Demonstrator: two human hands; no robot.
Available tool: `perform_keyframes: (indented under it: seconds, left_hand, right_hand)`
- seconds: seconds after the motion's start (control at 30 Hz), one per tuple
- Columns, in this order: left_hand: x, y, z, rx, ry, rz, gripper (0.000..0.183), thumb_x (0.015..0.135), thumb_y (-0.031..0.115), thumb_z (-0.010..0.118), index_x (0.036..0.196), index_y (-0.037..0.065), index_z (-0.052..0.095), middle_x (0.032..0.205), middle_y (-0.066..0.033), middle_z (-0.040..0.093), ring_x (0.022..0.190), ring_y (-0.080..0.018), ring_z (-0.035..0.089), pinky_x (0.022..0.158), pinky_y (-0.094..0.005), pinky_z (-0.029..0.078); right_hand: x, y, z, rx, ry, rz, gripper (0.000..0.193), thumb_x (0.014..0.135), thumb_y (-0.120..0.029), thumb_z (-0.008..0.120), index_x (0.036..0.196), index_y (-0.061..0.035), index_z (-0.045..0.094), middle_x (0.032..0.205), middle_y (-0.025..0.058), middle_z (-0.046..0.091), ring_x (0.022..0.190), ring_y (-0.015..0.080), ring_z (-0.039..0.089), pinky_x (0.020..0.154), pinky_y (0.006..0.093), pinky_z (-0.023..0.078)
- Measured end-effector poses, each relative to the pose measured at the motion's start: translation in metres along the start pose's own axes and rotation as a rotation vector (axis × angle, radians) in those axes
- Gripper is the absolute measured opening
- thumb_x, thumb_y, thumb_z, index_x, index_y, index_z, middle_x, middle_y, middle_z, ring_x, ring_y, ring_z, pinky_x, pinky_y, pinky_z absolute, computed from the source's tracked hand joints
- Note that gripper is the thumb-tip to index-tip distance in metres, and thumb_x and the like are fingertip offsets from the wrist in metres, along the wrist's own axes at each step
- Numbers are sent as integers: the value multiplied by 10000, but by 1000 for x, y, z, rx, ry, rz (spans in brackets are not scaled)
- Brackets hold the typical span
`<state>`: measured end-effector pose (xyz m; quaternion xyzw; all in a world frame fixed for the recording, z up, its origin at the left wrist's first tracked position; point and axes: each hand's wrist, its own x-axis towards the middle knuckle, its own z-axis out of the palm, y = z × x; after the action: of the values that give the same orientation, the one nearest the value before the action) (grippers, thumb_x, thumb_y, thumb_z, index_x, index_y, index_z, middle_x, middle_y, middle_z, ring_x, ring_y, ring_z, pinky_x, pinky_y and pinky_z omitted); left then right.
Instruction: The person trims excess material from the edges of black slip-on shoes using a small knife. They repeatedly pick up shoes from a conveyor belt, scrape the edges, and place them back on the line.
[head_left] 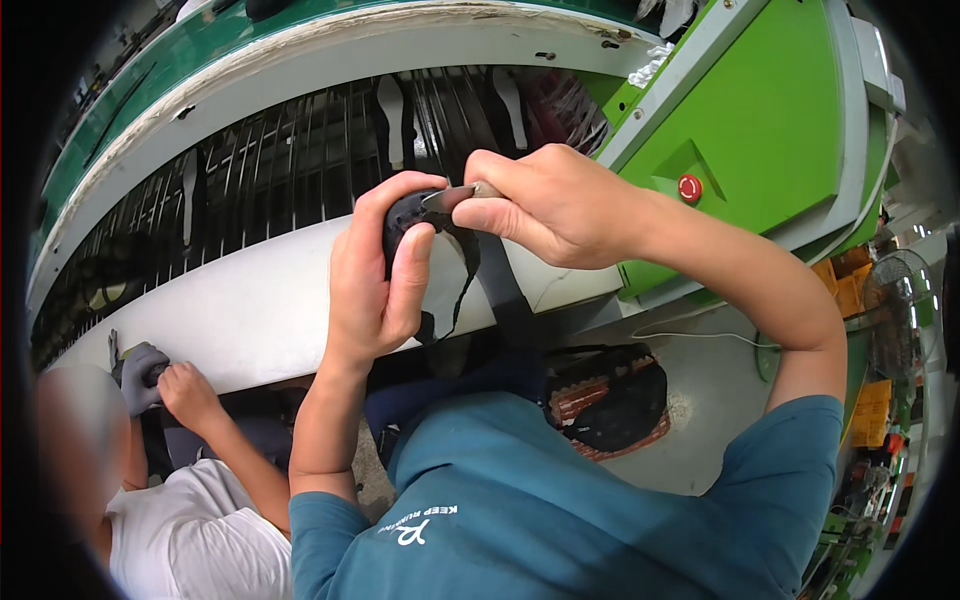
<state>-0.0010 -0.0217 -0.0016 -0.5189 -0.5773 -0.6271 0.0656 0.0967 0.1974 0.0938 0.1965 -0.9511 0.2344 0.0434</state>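
Observation:
My left hand (380, 270) is closed around a black shoe sole (405, 215), holding its rounded end up above the white ledge. My right hand (550, 205) grips a small knife (455, 198) by its short handle, thumb and fingers pressed together. The blade points left and meets the sole's upper edge beside my left fingertips. Below the sole, a thin black strip (468, 275) dangles in a curve between my hands. Whether it is still joined to the sole is hard to make out.
More black soles with pale faces (390, 120) lie on the rack of dark rods beyond the white ledge (250, 300). A green machine housing (740, 120) with a red button (690, 188) stands right. At left, a co-worker's gloved hand (145, 375) works. A black bag (620, 405) lies below.

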Motion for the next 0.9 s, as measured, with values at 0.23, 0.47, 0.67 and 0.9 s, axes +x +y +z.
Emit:
perform_keyframes:
  seconds: [0.23, 0.47, 0.67, 0.9]
  left_hand:
    - [6, -2, 6, 2, 20, 24, 326, 1086, 65, 602, 1401, -19, 589, 949, -94, 739, 664, -134, 572, 650, -298, 482]
    - [17, -5, 7, 67, 7, 94, 333, 1054, 55, 641, 1376, -22, 604, 1033, -146, 764, 762, -239, 708, 737, -330, 561]
    - [21, -8, 1, 39, -30, 70, 343, 1037, 62, 661, 1367, -17, 612, 1039, -157, 761, 788, -266, 737, 746, -343, 579]
    - [23, -6, -5, -17, -72, -33, 332, 1044, 60, 646, 1362, -30, 612, 994, -147, 748, 745, -265, 708, 720, -343, 565]
  right_hand:
    - [-1, -5, -12, -332, 36, -57, 426, 1132, -431, 612, 962, -41, 587, 607, 164, 622, 564, 416, 648, 532, 505, 506]
    - [6, -39, -39, -500, -124, 97, 419, 1118, -411, 629, 947, -31, 592, 605, 169, 640, 581, 420, 672, 546, 516, 518]
    - [20, -40, -52, -618, -187, 14, 396, 1079, -392, 701, 947, -61, 527, 598, 115, 589, 533, 380, 628, 492, 480, 474]
    - [40, -44, -66, -751, -334, -46, 385, 1056, -384, 722, 946, -59, 548, 619, 96, 627, 555, 345, 672, 495, 451, 497]
